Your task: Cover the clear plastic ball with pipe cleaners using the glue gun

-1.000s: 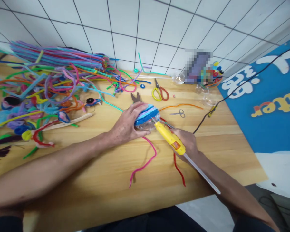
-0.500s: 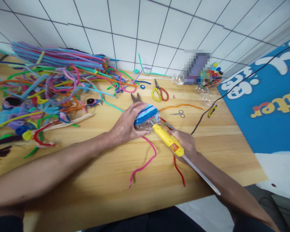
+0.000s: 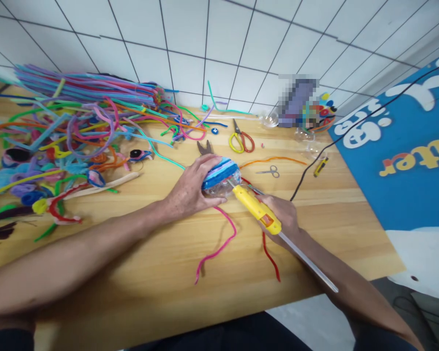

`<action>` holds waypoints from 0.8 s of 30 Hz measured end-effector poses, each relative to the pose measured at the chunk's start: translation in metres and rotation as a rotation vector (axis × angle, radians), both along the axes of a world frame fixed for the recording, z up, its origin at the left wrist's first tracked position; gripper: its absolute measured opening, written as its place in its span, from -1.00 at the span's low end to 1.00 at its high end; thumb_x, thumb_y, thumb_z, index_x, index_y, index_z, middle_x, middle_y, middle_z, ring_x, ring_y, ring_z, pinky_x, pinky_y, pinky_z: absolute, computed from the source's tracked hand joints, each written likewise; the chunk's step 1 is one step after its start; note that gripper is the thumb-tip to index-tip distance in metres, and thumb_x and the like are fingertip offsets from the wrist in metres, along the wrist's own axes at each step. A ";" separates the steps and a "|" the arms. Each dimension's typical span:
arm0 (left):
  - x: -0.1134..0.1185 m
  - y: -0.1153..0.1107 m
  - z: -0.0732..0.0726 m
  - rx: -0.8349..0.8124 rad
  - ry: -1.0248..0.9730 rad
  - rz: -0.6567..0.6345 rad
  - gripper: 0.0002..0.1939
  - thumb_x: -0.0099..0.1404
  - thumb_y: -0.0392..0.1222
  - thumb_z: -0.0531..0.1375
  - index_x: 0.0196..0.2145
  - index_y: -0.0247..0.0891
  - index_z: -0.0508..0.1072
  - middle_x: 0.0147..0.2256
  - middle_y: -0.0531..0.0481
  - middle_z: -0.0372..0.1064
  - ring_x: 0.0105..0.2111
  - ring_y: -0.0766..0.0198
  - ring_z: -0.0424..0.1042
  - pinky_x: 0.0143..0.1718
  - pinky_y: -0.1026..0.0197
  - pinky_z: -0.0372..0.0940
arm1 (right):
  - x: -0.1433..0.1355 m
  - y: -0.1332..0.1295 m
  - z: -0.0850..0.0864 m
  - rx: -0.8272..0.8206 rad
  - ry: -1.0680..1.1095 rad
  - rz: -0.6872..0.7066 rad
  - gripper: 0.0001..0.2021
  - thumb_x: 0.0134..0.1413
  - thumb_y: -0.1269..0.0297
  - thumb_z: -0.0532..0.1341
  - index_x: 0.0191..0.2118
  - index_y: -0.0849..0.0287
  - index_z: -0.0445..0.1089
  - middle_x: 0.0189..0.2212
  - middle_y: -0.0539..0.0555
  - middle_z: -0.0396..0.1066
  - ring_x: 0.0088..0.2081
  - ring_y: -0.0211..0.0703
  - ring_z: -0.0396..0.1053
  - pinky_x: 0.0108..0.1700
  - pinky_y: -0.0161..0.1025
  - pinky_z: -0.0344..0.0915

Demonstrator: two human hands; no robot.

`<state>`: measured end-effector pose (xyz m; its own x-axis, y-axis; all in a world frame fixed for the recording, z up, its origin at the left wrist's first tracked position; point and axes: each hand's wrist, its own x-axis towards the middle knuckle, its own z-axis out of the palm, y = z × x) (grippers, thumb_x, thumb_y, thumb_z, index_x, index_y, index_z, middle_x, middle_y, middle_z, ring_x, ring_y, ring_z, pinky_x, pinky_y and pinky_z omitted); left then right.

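Note:
My left hand [image 3: 190, 187] is closed around a clear plastic ball [image 3: 221, 176] partly covered with blue, lilac and light-blue pipe cleaner strips. In my right hand [image 3: 282, 214] is a yellow hot glue gun [image 3: 256, 209], a long clear glue stick [image 3: 309, 263] poking out of its back end. The gun's nozzle is at the ball's right side, by the edge of the blue strips; whether it touches cannot be told. A pink pipe cleaner [image 3: 225, 243] trails on the table below the ball. A red one [image 3: 269, 258] runs out from under my right hand.
Loose pipe cleaners [image 3: 84, 131] and a thick bundle [image 3: 91, 90] heap up at the left. Behind the ball lie pliers [image 3: 205, 147] and red-and-yellow scissors [image 3: 242, 141]. Small scissors [image 3: 269, 171], a yellow cutter [image 3: 321, 167] and a black cord [image 3: 316, 158] are at the right.
The glue gun has shifted slightly right and its nozzle has moved a little along the ball. My left hand keeps its hold on the ball.

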<state>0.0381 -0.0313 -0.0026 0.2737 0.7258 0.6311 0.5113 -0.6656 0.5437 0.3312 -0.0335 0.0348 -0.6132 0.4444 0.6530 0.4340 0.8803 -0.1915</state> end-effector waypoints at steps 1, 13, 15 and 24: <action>0.000 0.000 0.000 0.000 0.001 0.002 0.09 0.17 -0.11 0.59 0.49 -0.05 0.12 0.36 -0.29 0.32 0.42 -0.22 0.34 0.41 -0.34 0.36 | 0.001 0.000 0.000 0.010 0.005 -0.023 -0.82 0.44 0.32 0.24 0.07 0.11 0.49 -0.29 0.03 0.69 -0.37 -0.16 0.65 -0.27 -0.30 0.56; -0.001 -0.001 0.001 -0.059 0.026 0.030 0.10 0.15 -0.10 0.59 0.48 -0.03 0.12 0.38 -0.27 0.32 0.43 -0.23 0.33 0.45 -0.36 0.31 | 0.006 0.000 -0.005 -0.014 -0.023 -0.070 -0.79 0.42 0.27 0.25 0.08 0.06 0.54 -0.23 0.09 0.72 -0.33 -0.08 0.67 -0.29 -0.23 0.59; -0.001 -0.001 0.001 -0.061 0.026 0.032 0.10 0.14 -0.09 0.59 0.48 -0.03 0.13 0.38 -0.26 0.32 0.44 -0.22 0.32 0.46 -0.36 0.30 | 0.007 0.001 -0.006 -0.020 -0.032 -0.076 -0.81 0.44 0.25 0.24 0.04 0.07 0.56 -0.26 0.08 0.71 -0.34 -0.10 0.65 -0.29 -0.23 0.58; 0.000 0.000 0.001 -0.030 0.023 0.024 0.11 0.14 -0.09 0.61 0.48 -0.04 0.12 0.37 -0.27 0.32 0.42 -0.21 0.34 0.42 -0.33 0.35 | -0.001 -0.001 -0.001 -0.005 0.013 0.011 -0.82 0.46 0.29 0.23 0.07 0.12 0.49 -0.27 0.08 0.70 -0.34 -0.12 0.66 -0.27 -0.27 0.56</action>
<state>0.0384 -0.0317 -0.0020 0.2706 0.7506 0.6028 0.5395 -0.6368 0.5508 0.3298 -0.0346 0.0338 -0.6095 0.4404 0.6592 0.4213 0.8843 -0.2012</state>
